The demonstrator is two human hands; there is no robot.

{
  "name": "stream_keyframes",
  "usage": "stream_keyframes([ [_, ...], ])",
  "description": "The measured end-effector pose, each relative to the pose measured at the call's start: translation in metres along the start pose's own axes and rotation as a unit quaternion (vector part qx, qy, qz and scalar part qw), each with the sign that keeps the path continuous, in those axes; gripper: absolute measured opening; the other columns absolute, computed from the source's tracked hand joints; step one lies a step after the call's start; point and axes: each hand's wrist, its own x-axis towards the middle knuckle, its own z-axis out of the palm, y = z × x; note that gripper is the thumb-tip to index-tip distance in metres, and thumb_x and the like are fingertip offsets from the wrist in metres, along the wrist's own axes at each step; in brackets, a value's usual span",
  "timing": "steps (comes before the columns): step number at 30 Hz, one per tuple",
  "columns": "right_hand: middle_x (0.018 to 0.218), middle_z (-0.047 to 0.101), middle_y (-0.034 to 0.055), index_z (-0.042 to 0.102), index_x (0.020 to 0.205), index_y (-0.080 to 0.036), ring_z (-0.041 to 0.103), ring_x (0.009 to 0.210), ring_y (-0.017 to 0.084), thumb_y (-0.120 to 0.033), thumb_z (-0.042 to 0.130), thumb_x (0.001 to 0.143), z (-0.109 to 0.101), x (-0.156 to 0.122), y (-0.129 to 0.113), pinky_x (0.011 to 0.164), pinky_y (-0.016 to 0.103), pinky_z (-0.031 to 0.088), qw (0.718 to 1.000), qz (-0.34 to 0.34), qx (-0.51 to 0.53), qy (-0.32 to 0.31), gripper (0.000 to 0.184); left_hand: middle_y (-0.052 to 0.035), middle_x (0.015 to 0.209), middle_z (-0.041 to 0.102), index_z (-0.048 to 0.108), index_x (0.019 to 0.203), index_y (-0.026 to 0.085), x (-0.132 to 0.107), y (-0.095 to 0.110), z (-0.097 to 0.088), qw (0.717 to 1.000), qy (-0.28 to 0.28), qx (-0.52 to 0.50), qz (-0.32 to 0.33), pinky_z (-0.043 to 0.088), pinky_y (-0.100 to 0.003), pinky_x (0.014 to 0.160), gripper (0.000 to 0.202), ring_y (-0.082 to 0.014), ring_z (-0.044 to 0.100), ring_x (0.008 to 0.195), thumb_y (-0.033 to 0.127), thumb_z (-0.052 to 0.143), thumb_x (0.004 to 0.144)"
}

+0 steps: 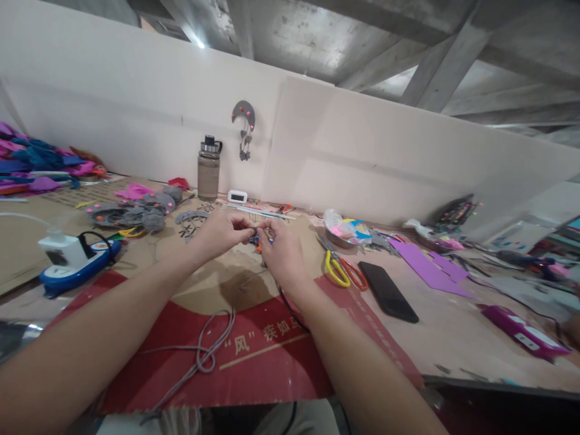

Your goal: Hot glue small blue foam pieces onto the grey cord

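Note:
My left hand [225, 232] and my right hand [281, 251] meet fingertip to fingertip above the cardboard sheet [267, 374]. Both are closed in a pinch around something small and dark, too hidden to name. Just below the fingers, small blue and orange bits [257, 243] are partly covered by my right hand. A grey cord [206, 356] lies loosely looped on the red part of the cardboard. Beneath my right wrist runs a black cable [290, 307].
To the right lie scissors [338, 270] with yellow and red handles, a black phone [387, 291], purple felt [428, 266] and a magenta power strip [523, 332]. Grey felt pieces [131, 211], a bottle [209, 172] and a blue power strip [77, 269] stand left. A white panel [339, 151] closes the back.

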Motion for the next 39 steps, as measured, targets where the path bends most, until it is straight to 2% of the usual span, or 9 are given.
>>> stream_keyframes([
  [5, 0.085, 0.062, 0.004, 0.057, 0.084, -0.02, 0.056, 0.078, 0.017, -0.03, 0.045, 0.083, 0.0, 0.002, 0.002, 0.066, 0.027, 0.038, 1.0, 0.01, -0.012, -0.007, 0.015, -0.0022, 0.055, 0.062, 0.068, 0.07, 0.016, 0.001, 0.002, -0.001, 0.999, -0.034, -0.02, -0.01, 0.036, -0.02, 0.047, 0.023, -0.0105, 0.052, 0.049, 0.035, 0.057, 0.074],
  [10, 0.085, 0.063, 0.0035, 0.056, 0.086, -0.02, 0.056, 0.079, 0.016, -0.029, 0.044, 0.083, 0.0, 0.002, 0.004, 0.066, 0.027, 0.039, 1.0, 0.011, -0.009, -0.012, 0.015, -0.0026, 0.067, 0.066, 0.069, 0.083, 0.017, 0.002, 0.002, -0.01, 0.99, -0.125, -0.067, -0.015, 0.043, -0.02, 0.053, 0.023, -0.0104, 0.056, 0.056, 0.032, 0.055, 0.075],
  [12, 0.085, 0.063, 0.0039, 0.056, 0.085, -0.02, 0.056, 0.079, 0.017, -0.028, 0.045, 0.083, -0.001, 0.002, 0.005, 0.066, 0.027, 0.039, 1.0, 0.012, -0.016, -0.014, 0.014, -0.0031, 0.071, 0.068, 0.069, 0.09, 0.017, 0.002, 0.002, -0.012, 0.987, -0.143, -0.073, -0.021, 0.045, -0.022, 0.057, 0.025, -0.0113, 0.058, 0.06, 0.031, 0.053, 0.075],
  [16, 0.086, 0.063, 0.0047, 0.056, 0.086, -0.02, 0.056, 0.079, 0.017, -0.028, 0.045, 0.083, -0.001, 0.002, 0.004, 0.066, 0.027, 0.039, 0.999, 0.009, -0.03, -0.027, 0.014, -0.0033, 0.071, 0.068, 0.068, 0.091, 0.017, 0.002, 0.003, -0.012, 0.993, -0.107, -0.031, -0.026, 0.045, -0.021, 0.054, 0.024, -0.0118, 0.06, 0.059, 0.028, 0.055, 0.074],
  [23, 0.089, 0.062, 0.0049, 0.055, 0.088, -0.02, 0.056, 0.079, 0.017, -0.027, 0.044, 0.083, 0.001, 0.0, 0.004, 0.065, 0.027, 0.036, 0.997, -0.011, -0.067, -0.022, 0.013, -0.0023, 0.062, 0.067, 0.068, 0.076, 0.016, 0.001, 0.003, -0.005, 0.998, -0.062, 0.005, 0.006, 0.042, -0.018, 0.048, 0.014, -0.0106, 0.059, 0.052, 0.021, 0.057, 0.069],
  [32, 0.088, 0.061, 0.0048, 0.055, 0.089, -0.021, 0.055, 0.08, 0.018, -0.029, 0.043, 0.084, 0.005, -0.003, 0.005, 0.063, 0.028, 0.034, 0.995, -0.041, -0.095, -0.01, 0.015, -0.0029, 0.062, 0.067, 0.066, 0.074, 0.014, 0.0, 0.002, -0.003, 0.996, -0.081, -0.025, -0.021, 0.044, -0.019, 0.046, 0.013, -0.0115, 0.06, 0.052, 0.02, 0.056, 0.068],
  [36, 0.091, 0.06, 0.0048, 0.054, 0.09, -0.021, 0.054, 0.079, 0.017, -0.027, 0.041, 0.085, 0.003, -0.003, 0.003, 0.065, 0.028, 0.035, 0.997, -0.048, -0.059, 0.002, 0.015, -0.0029, 0.061, 0.066, 0.066, 0.075, 0.014, 0.001, 0.001, -0.001, 0.997, -0.056, -0.032, -0.041, 0.045, -0.02, 0.045, 0.015, -0.0118, 0.06, 0.051, 0.021, 0.055, 0.068],
  [39, 0.087, 0.06, 0.004, 0.053, 0.088, -0.02, 0.054, 0.074, 0.015, -0.027, 0.042, 0.084, 0.003, -0.002, 0.001, 0.063, 0.027, 0.036, 1.0, -0.027, -0.003, 0.014, 0.013, -0.0026, 0.059, 0.065, 0.064, 0.075, 0.014, 0.001, -0.001, 0.0, 0.996, -0.018, -0.064, -0.052, 0.047, -0.021, 0.047, 0.014, -0.0126, 0.06, 0.052, 0.022, 0.055, 0.069],
])
